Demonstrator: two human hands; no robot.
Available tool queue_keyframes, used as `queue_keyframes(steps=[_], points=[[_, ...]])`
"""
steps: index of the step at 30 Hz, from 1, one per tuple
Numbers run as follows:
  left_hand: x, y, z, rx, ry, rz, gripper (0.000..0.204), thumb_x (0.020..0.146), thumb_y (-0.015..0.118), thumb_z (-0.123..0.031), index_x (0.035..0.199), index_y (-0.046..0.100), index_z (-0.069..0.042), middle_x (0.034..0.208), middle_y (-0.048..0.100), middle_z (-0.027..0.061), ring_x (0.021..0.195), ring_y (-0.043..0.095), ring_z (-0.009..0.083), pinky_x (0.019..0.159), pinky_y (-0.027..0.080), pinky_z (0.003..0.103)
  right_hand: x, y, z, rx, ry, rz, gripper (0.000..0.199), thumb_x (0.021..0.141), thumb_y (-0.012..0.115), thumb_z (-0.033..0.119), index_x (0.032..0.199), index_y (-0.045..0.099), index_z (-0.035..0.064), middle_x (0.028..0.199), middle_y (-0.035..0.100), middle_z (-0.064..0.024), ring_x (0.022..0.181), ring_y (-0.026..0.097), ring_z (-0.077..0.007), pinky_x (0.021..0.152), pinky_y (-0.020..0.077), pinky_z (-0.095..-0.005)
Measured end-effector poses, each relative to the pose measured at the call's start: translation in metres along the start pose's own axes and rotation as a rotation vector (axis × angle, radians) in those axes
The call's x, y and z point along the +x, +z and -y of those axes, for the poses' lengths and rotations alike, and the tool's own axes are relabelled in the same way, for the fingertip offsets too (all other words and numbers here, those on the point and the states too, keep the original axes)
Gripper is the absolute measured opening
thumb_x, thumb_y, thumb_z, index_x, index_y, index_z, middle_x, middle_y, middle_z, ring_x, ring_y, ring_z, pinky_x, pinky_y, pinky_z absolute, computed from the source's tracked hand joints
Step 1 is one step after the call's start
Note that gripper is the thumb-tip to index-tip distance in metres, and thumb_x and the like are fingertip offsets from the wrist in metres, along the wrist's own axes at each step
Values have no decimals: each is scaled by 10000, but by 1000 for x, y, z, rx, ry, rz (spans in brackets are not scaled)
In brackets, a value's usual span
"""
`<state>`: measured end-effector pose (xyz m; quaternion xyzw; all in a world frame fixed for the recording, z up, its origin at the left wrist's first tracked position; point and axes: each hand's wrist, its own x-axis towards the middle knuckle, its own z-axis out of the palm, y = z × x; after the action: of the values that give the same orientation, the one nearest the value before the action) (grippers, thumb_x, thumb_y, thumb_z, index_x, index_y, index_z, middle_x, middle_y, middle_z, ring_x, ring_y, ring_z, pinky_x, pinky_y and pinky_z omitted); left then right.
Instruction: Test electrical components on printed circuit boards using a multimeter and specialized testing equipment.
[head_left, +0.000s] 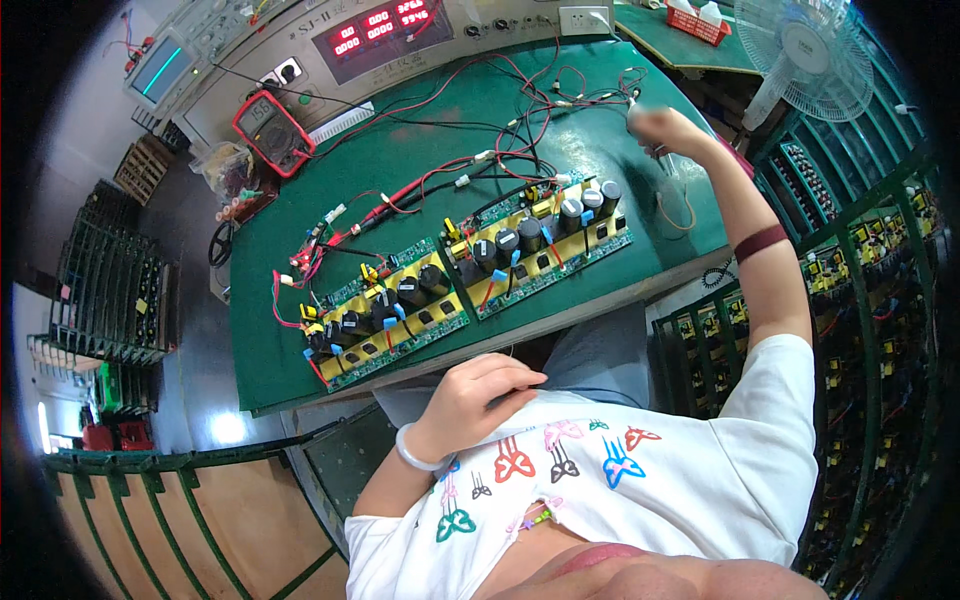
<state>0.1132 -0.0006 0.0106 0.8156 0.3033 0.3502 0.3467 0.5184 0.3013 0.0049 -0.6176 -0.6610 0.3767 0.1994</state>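
My left hand (475, 405) hovers in front of the white shirt, just off the table's front edge. Its fingers are loosely bent with a gap to the thumb, and nothing shows in them. At the table's far right my right hand (668, 132) is closed, its fingertips blurred; what they hold cannot be made out. Thin leads with small connectors (620, 98) lie beside those fingers, and a looped wire (690, 212) hangs below them. Two circuit boards, the left board (450, 332) and the right board (610, 243), lie side by side, carrying black capacitors and yellow parts.
Red and black test leads (400, 197) run across the green table (270, 345). A red multimeter (273, 135) stands at the far left beside a plastic bag (228, 170). Behind are a test instrument (385, 35), an oscilloscope (162, 70) and a fan (810, 50). Racks of boards (850, 330) stand right.
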Motion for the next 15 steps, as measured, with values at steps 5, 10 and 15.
queue_keyframes(steps=[5,10,15], points=[[-38,-24,1,103,-217,-196,178,805,744,-9,982,727,-10,929,719,133,853,694,269,750,549,340,43,5,-16,-827,-128,-390,303,992,570,299,1290,610,264,1124,699,-81,1040,668,-288,819,537,-458],[-88,-54,-3,280,-397,-448,137,816,725,7,953,731,-2,897,718,126,818,693,241,741,538,318,64,9,-1,-1104,-163,-180,364,1021,487,350,1385,509,337,1216,662,-97,1169,603,-304,969,414,-568],[-120,-85,-7,376,-520,-597,99,848,709,-3,945,726,7,898,720,119,807,691,220,725,534,304,68,5,-19,-1196,-270,-174,307,1016,496,315,1304,589,262,1153,668,-126,1108,630,-307,960,430,-509]])
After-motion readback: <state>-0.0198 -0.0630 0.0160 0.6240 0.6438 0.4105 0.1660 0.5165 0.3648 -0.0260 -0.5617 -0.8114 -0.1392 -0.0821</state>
